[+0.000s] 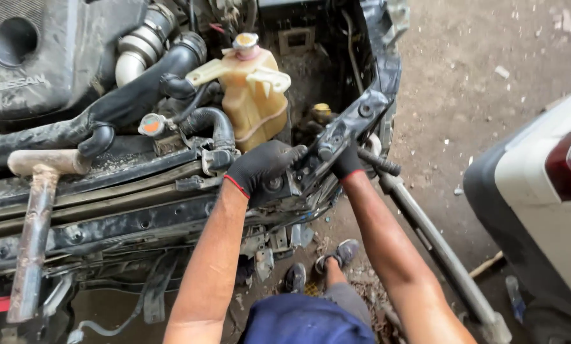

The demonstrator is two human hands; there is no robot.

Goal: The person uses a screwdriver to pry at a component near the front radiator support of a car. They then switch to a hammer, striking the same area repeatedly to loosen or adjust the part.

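Note:
I look down into an open engine bay. My left hand (260, 167), in a black glove, presses on the black front support panel (139, 223) near its right corner. My right hand (349, 162), also gloved, grips a dark tool handle (380, 162) next to the bent black corner bracket (362, 118). A long grey metal bar (438, 248) runs from by that hand down toward the ground at lower right. Whether the handle and the bar are one piece I cannot tell.
A hammer (34, 216) with a worn wooden handle lies on the front panel at left. A yellowish coolant tank (253, 92), black hoses (139, 95) and the engine cover (37, 57) fill the bay. A white vehicle's rear (540, 204) stands at right on dirt ground.

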